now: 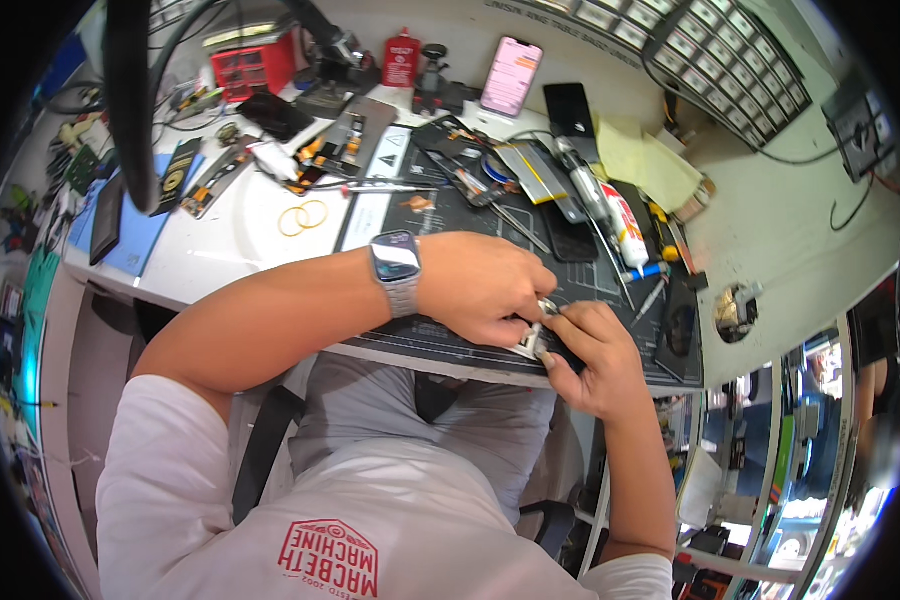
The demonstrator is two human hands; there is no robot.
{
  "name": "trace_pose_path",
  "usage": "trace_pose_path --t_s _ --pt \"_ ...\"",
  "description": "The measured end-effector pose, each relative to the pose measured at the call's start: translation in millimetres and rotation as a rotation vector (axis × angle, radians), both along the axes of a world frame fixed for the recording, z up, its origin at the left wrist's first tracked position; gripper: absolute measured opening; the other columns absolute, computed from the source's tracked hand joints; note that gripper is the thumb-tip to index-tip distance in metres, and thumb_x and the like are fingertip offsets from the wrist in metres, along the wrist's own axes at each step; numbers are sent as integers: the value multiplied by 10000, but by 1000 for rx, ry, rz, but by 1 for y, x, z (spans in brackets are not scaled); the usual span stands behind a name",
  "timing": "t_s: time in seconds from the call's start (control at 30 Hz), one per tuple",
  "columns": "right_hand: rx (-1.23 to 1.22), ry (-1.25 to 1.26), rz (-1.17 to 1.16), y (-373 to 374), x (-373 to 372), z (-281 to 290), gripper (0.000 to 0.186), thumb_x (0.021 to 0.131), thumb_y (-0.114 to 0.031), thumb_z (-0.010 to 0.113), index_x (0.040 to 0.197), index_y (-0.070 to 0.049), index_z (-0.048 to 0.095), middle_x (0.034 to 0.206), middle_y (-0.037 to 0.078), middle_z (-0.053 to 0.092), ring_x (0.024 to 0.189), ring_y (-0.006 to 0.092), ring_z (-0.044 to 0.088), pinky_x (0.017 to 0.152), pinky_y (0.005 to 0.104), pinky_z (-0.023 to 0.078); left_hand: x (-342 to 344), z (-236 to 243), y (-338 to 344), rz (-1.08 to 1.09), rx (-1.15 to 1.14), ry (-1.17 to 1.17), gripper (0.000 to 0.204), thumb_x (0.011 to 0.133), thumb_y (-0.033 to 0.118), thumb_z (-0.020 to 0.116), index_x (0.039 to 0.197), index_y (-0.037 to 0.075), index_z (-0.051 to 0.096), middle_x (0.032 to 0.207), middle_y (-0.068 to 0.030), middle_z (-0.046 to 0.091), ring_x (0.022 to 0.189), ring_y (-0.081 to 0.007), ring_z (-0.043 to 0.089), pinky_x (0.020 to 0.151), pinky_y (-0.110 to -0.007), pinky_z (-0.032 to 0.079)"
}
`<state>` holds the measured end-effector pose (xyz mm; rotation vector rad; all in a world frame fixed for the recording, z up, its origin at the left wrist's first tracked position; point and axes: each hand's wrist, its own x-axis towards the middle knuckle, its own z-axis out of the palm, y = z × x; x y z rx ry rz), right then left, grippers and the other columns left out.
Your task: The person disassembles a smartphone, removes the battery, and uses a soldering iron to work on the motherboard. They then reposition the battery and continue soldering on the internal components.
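My left hand (482, 288), with a watch (397, 262) on its wrist, reaches in from the left across the dark work mat (438, 335). Its fingers are bent down onto a small whitish, metallic-looking part (530, 343) near the mat's front edge. From the other side my right hand (600, 355) grips the same part, thumb below and fingers curled above. Most of the part is covered by my fingers, so its exact kind cannot be made out.
Behind my hands lie tweezers (520, 228), a white-and-red tube (625, 235) and several dark phone parts. A lit phone (512, 76) leans at the back. Two yellow rings (302, 217) rest left of the mat. The table has a round hole (738, 312) at right.
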<state>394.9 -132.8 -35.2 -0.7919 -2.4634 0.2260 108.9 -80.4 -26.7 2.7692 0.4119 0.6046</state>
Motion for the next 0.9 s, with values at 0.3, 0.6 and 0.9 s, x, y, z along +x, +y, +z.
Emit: trace_pose_path --t_s 0.3,0.6,0.9 --pt "17 69 -7 -4 1 -6 441 818 -145 879 1224 26 846 1165 177 771 1086 400 741 954 479 618 -36 14 50 156 -124 -332 191 1020 209 795 1008 29 859 942 -129 787 864 -326 767 780 -419 618" --pt "63 101 -101 20 -13 1 290 855 -99 905 1130 -13 870 1178 168 796 1130 381 763 1000 469 622 -118 1 84 949 41 -461 310 1051 290 761 1177 32 879 1054 -150 797 935 -327 760 866 -444 600" --pt "-78 -238 -497 142 -101 38 547 960 -267 849 1438 -12 772 1288 263 821 1196 465 783 1108 546 602 -111 -15 83 850 30 -436 255 1041 241 758 1134 33 871 1081 -158 784 985 -375 770 909 -465 612"
